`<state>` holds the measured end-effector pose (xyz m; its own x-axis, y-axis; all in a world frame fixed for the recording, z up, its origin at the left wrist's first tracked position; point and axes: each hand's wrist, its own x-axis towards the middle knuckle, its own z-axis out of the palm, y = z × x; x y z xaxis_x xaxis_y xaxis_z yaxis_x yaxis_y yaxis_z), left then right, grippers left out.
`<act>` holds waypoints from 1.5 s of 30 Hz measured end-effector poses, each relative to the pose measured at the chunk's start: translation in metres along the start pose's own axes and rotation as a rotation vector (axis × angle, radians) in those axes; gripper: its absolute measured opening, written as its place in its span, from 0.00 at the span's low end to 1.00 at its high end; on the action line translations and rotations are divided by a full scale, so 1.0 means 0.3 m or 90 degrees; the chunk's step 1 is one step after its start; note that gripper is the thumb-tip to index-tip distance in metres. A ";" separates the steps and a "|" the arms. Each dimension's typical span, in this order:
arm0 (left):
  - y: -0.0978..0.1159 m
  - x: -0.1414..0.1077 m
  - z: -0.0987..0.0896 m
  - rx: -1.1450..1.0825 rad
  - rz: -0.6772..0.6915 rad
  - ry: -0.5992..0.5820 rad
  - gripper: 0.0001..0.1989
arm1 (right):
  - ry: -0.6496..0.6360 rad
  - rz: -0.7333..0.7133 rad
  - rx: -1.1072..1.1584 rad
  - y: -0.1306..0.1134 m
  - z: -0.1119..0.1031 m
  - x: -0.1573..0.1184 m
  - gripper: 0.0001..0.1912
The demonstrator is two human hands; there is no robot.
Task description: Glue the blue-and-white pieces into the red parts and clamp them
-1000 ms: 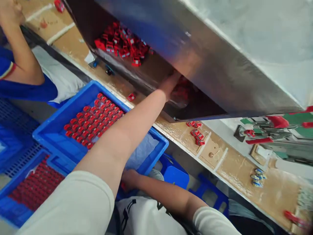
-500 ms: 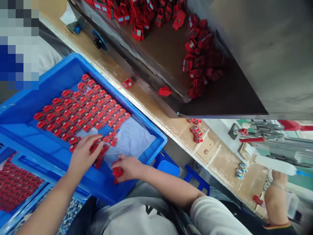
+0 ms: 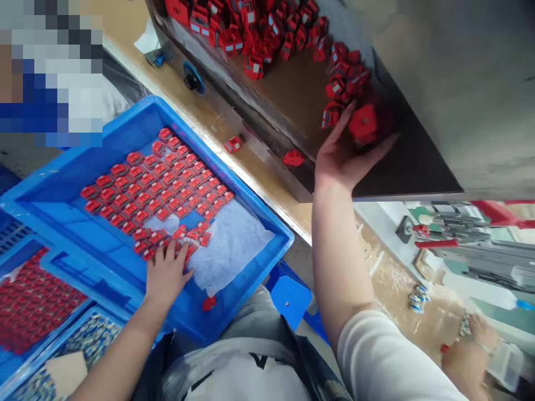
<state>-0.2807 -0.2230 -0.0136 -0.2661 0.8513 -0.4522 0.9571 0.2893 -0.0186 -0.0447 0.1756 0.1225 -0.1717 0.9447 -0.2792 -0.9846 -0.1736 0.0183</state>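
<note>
Fingers spread, my left hand (image 3: pixel 169 273) lies over small red plastic pieces, like toy car bodies, at the near edge of their group in the blue tray (image 3: pixel 234 312). Rows of these red pieces (image 3: pixel 144 189) fill the tray's middle. My right hand (image 3: pixel 340 156) reaches into the dark-floored bin, its thumb and fingers wide apart around a blurred red piece (image 3: pixel 363 123). I cannot make out a grip on it. A heap of more red pieces (image 3: pixel 254 39) lies further inside. One lone red piece (image 3: pixel 209 303) sits by the tray's near wall.
A white sheet (image 3: pixel 234 245) covers part of the tray floor. Two loose red pieces lie along the bin's edge (image 3: pixel 293 157) and bench (image 3: pixel 233 144). More filled blue trays (image 3: pixel 37 301) stand at lower left. Another person's arm (image 3: pixel 468 351) works at right.
My right hand has left the tray, where it held a red piece, and moved up into the bin. My left hand has flattened over the pieces. The lone red piece now lies in the tray.
</note>
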 end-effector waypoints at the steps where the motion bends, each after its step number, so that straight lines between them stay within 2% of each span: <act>1: 0.010 -0.002 -0.003 0.000 -0.011 -0.008 0.37 | -0.002 -0.042 -0.061 0.018 -0.014 -0.002 0.42; 3: 0.024 -0.003 -0.004 -0.013 -0.026 -0.021 0.38 | -0.032 -0.082 -0.319 0.081 -0.115 -0.080 0.32; 5: 0.027 0.004 0.003 -0.034 -0.030 -0.023 0.37 | -0.117 -0.059 -0.662 0.155 -0.278 -0.224 0.20; 7: 0.021 0.017 0.012 -0.052 -0.031 -0.009 0.36 | -0.219 0.013 -0.976 0.217 -0.453 -0.366 0.22; 9: 0.010 0.034 0.017 -0.068 -0.048 0.019 0.37 | -0.329 0.068 -1.209 0.263 -0.598 -0.445 0.25; 11: 0.000 0.055 0.017 -0.082 -0.076 0.050 0.44 | -0.474 0.074 -1.409 0.299 -0.690 -0.445 0.31; 14: -0.007 0.085 0.012 -0.097 -0.091 0.049 0.51 | -0.692 0.064 -1.604 0.347 -0.746 -0.357 0.43; 17: 0.001 0.099 0.010 -0.088 -0.063 0.008 0.46 | -0.810 0.079 -1.668 0.379 -0.758 -0.274 0.50; 20: 0.017 0.102 0.014 -0.079 -0.007 -0.012 0.42 | -0.880 0.097 -1.695 0.383 -0.755 -0.241 0.47; 23: 0.032 0.117 0.020 -0.079 0.039 0.004 0.41 | -0.947 0.136 -1.699 0.377 -0.753 -0.226 0.45; 26: 0.036 0.152 0.026 -0.104 0.044 0.032 0.39 | -1.004 0.166 -1.677 0.381 -0.768 -0.203 0.48; 31: 0.020 0.206 0.040 -0.140 0.049 0.043 0.35 | -0.994 0.137 -1.665 0.391 -0.804 -0.176 0.42; 37: 0.011 0.241 0.062 -0.099 0.117 0.092 0.29 | -1.067 0.103 -1.666 0.378 -0.804 -0.183 0.37; 41: 0.024 0.263 0.040 -0.077 0.154 0.086 0.30 | -1.035 0.080 -1.720 0.397 -0.788 -0.199 0.38; 45: 0.070 0.280 0.007 -0.097 0.123 0.078 0.32 | -1.006 0.078 -1.743 0.425 -0.776 -0.209 0.39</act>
<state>-0.2826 -0.1464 -0.0539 -0.1007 0.9409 -0.3234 0.9656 0.1708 0.1962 -0.1521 0.0296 -0.0811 -0.9332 0.2993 -0.1986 0.3457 0.8988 -0.2696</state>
